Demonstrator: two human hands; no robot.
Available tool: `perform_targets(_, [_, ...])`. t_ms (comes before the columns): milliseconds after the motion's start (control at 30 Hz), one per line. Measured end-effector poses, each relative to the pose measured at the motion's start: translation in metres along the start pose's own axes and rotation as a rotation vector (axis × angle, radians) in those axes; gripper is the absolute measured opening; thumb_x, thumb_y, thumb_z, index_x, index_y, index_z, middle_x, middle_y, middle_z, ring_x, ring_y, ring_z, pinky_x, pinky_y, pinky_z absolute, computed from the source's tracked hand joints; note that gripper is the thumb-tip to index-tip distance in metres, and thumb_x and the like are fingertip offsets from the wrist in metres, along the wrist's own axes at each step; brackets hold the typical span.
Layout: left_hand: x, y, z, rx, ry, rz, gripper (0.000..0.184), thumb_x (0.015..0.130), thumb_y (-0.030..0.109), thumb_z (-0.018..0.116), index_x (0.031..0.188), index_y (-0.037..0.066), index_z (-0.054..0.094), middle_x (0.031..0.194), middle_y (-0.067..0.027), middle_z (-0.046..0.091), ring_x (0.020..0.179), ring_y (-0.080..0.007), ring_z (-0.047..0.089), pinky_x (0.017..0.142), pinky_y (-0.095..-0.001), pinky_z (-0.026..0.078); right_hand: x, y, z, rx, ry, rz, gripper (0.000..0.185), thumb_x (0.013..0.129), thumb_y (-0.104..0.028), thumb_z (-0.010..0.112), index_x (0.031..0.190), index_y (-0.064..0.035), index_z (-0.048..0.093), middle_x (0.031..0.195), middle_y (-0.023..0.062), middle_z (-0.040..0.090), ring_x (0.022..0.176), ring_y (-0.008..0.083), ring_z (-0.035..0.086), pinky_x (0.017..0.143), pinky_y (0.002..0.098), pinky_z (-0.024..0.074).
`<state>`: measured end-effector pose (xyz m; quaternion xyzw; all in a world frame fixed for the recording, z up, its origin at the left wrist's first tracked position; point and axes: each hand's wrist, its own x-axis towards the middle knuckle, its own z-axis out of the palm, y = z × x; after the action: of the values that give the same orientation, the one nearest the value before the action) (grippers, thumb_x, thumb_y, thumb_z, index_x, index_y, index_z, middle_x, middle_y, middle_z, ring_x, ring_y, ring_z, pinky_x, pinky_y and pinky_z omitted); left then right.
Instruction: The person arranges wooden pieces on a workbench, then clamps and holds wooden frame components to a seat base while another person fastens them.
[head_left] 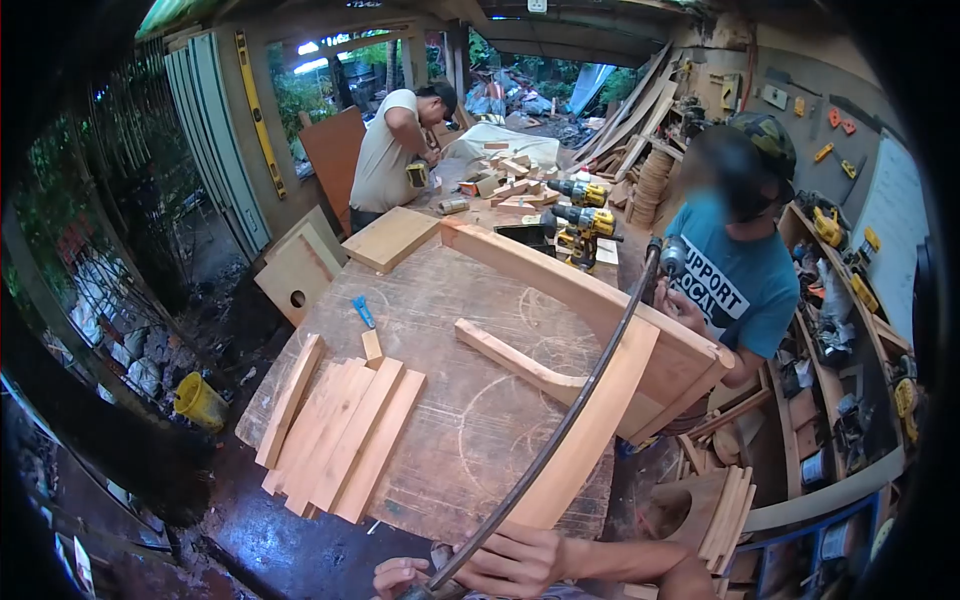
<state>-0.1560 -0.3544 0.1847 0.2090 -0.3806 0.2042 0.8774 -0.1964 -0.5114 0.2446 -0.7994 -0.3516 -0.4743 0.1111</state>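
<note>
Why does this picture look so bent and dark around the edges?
Head view: wide-angle distortion seems to bow the long bar; the corners fall to black; bluish glare lies on the floor; the face of the teal-shirted co-worker is blurred.

On my feed: left hand (pixel 400 577) bare | right hand (pixel 518 562) bare, fingers partly hidden | right forearm (pixel 635 562) uncovered | pale clothing (pixel 565 592) just showing at the bottom edge, details unclear

"What did the right hand (pixel 518 562) hold?"
"A long dark bar (pixel 560 430), its near end beside the left hand (pixel 400 577)"
"And beyond them?"
"Planks (pixel 345 430) lay ahead to the left, on the worktable (pixel 450 470); a co-worker (pixel 735 250) stood ahead to the right"
</note>
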Motion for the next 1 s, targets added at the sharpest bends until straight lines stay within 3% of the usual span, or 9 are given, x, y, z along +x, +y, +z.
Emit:
perform_targets(100, [-0.003,-0.002,-0.002,0.013,-0.006,0.000,0.028,0.084,0.029,0.056,0.066,0.007,0.050,0.066,-0.0135,0.060,0.062,-0.0248,0.060,0.062,-0.0411,0.050,-0.007,-0.001,0.002,0.014,-0.015,0.008,0.011,0.076,-0.009,0.068,0.086,-0.0060,0.068,0.084,0.0105,0.067,0.078,0.0249,0.067,0.074,0.0379,0.0566])
perform_targets(167, [-0.003,-0.004,-0.002,0.018,-0.006,0.000,0.028,0.084,0.029,0.056,0.067,0.007,0.050,0.066,-0.0139,0.060,0.062,-0.0250,0.060,0.063,-0.0414,0.051,-0.020,0.000,0.004,0.010,-0.094,0.041,0.029,0.082,-0.019,0.056,0.103,-0.0042,0.067,0.097,0.0116,0.068,0.089,0.0256,0.068,0.085,0.0359,0.0554])
perform_targets(300, [-0.006,-0.010,-0.002,0.024,-0.018,0.018,0.028,0.083,0.029,0.056,0.067,0.007,0.051,0.068,-0.0145,0.061,0.064,-0.0256,0.061,0.064,-0.0421,0.051,-0.016,0.000,0.001,0.071,-0.135,0.065,0.027,0.084,-0.020,0.054,0.103,-0.0061,0.067,0.098,0.0130,0.069,0.093,0.0290,0.069,0.085,0.0383,0.0553])
perform_targets(367, [-0.009,-0.011,-0.003,0.014,-0.030,0.025,0.028,0.083,0.029,0.056,0.067,0.007,0.051,0.068,-0.0148,0.061,0.065,-0.0258,0.061,0.065,-0.0424,0.051,-0.001,0.003,-0.002,-0.010,-0.019,-0.017,0.010,0.076,-0.010,0.069,0.084,-0.0064,0.066,0.086,0.0103,0.067,0.080,0.0253,0.068,0.075,0.0375,0.0567])
perform_targets(533, [-0.023,-0.017,-0.012,0.024,-0.055,0.041,0.028,0.083,0.029,0.057,0.068,0.007,0.052,0.070,-0.0156,0.062,0.067,-0.0265,0.062,0.066,-0.0432,0.051,-0.018,-0.009,0.007,0.023,-0.010,0.069,0.009,0.074,-0.012,0.070,0.082,-0.0088,0.065,0.088,0.0104,0.068,0.082,0.0260,0.069,0.077,0.0376,0.0562])
perform_targets(733, [-0.059,-0.026,-0.055,0.083,-0.107,0.182,0.028,0.083,0.030,0.057,0.069,0.006,0.053,0.072,-0.0166,0.063,0.070,-0.0273,0.063,0.068,-0.0441,0.051,-0.022,-0.009,0.012,0.078,0.013,0.020,0.017,0.077,-0.013,0.065,0.093,-0.0077,0.069,0.091,0.0116,0.069,0.082,0.0269,0.069,0.080,0.0394,0.0554])
perform_targets(800, [-0.073,-0.023,-0.071,0.118,-0.123,0.271,0.028,0.083,0.030,0.057,0.069,0.006,0.053,0.072,-0.0169,0.063,0.071,-0.0276,0.063,0.069,-0.0444,0.052,-0.022,-0.008,0.004,0.022,-0.170,0.029,0.022,0.079,-0.014,0.062,0.098,-0.0080,0.070,0.096,0.0131,0.069,0.085,0.0273,0.068,0.083,0.0413,0.0543])
perform_targets(1000, [-0.059,0.007,-0.061,0.367,-0.067,0.300,0.028,0.083,0.028,0.055,0.068,0.005,0.054,0.067,-0.0144,0.062,0.063,-0.0261,0.062,0.063,-0.0403,0.050,-0.021,-0.014,0.002,0.054,-0.329,-0.034,0.024,0.087,-0.012,0.062,0.109,-0.0036,0.068,0.101,0.0166,0.067,0.094,0.0301,0.067,0.088,0.0426,0.0531])
